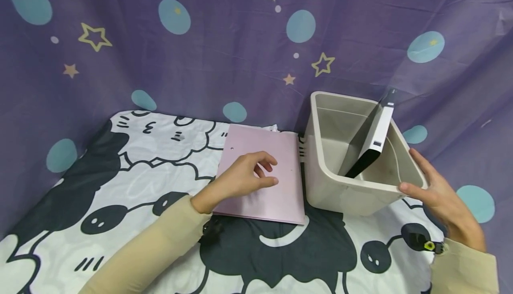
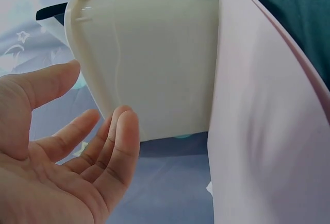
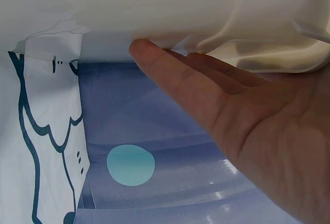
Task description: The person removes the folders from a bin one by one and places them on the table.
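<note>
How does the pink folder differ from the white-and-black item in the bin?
The pink folder lies flat on the patterned cloth; the white-and-black item stands tilted inside the bin. The folder looks thin, while the item has a broad white edge. The folder's face is plain pink; the item shows white and black. Neither is held.

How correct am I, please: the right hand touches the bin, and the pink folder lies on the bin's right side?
One thing is wrong: the side. In the head view, the pink folder lies to the left of the bin, not to its right. The right hand does touch the bin, as you say.
</note>
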Motion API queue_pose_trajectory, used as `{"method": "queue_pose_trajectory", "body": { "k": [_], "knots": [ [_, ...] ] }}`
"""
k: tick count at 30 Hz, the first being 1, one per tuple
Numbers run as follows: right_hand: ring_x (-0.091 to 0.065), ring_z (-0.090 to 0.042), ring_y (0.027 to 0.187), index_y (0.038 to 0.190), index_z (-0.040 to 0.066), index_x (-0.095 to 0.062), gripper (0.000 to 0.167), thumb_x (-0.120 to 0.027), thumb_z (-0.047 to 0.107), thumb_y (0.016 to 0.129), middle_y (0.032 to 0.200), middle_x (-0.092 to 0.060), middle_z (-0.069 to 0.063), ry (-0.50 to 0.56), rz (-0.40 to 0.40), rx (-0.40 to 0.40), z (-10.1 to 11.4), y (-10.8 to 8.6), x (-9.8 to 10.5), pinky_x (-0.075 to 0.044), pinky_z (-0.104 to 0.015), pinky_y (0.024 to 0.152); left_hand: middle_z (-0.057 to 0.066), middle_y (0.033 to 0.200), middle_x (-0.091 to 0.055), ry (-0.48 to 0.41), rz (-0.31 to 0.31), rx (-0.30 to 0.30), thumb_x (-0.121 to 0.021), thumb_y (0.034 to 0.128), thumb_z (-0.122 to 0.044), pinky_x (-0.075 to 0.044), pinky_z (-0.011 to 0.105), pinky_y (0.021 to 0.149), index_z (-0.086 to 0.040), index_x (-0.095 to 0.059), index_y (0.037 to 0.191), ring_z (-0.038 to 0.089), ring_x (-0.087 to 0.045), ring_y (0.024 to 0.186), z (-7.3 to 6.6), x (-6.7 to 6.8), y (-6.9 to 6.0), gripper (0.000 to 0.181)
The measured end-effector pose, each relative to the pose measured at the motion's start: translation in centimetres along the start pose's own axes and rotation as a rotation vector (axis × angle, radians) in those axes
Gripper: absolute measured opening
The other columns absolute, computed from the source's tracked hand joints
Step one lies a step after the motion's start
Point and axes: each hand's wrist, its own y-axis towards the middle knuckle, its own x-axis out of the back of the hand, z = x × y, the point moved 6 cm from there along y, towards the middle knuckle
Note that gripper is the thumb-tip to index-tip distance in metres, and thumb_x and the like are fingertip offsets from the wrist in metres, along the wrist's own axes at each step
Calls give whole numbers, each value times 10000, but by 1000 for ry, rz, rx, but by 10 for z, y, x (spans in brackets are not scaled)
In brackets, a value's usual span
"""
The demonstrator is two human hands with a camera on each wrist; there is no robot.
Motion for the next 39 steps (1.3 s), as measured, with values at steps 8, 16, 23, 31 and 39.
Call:
{"method": "queue_pose_trajectory", "body": {
  "k": [8,16,23,31,39],
  "knots": [
    [-418,-31,1127,1550,199,-66,884,-618,60,874,1545,-199,-72,20,9,2,-1,-2,1,-354,-90,833,4,945,-645,-5,10,-37,-763,809,-182,-495,247,658,-95,-646,1085,86,-607,726,-12,-9,9,313],
    [-436,-21,1115,1550,198,-47,896,-621,60,876,1541,-199,-115,15,15,-23,-4,-4,1,-367,-84,827,3,936,-641,-23,20,-59,-760,812,-174,-495,234,681,-88,-643,1073,87,-607,731,-25,-15,15,298],
    [-434,-21,1105,1550,216,-57,885,-623,84,883,1516,-238,-90,2,9,-26,-3,-4,0,-366,-90,826,21,938,-638,-40,23,-92,-758,811,-162,-498,226,667,-88,-648,1068,90,-608,730,-32,-18,21,289],
    [-444,-38,1094,1550,219,-61,887,-628,96,879,1488,-266,-103,3,8,-30,-1,-2,-1,-380,-96,815,3,939,-627,-37,22,-130,-757,819,-169,-515,250,738,-79,-644,1073,82,-612,732,-48,-12,29,292],
    [-424,-44,1129,1549,232,-61,882,-621,86,884,1529,-217,-76,31,10,-29,-1,-1,-1,-364,-91,828,4,932,-627,-42,22,-156,-763,812,-155,-510,228,731,-87,-646,1062,82,-614,739,-62,-12,35,284]
  ]
}}
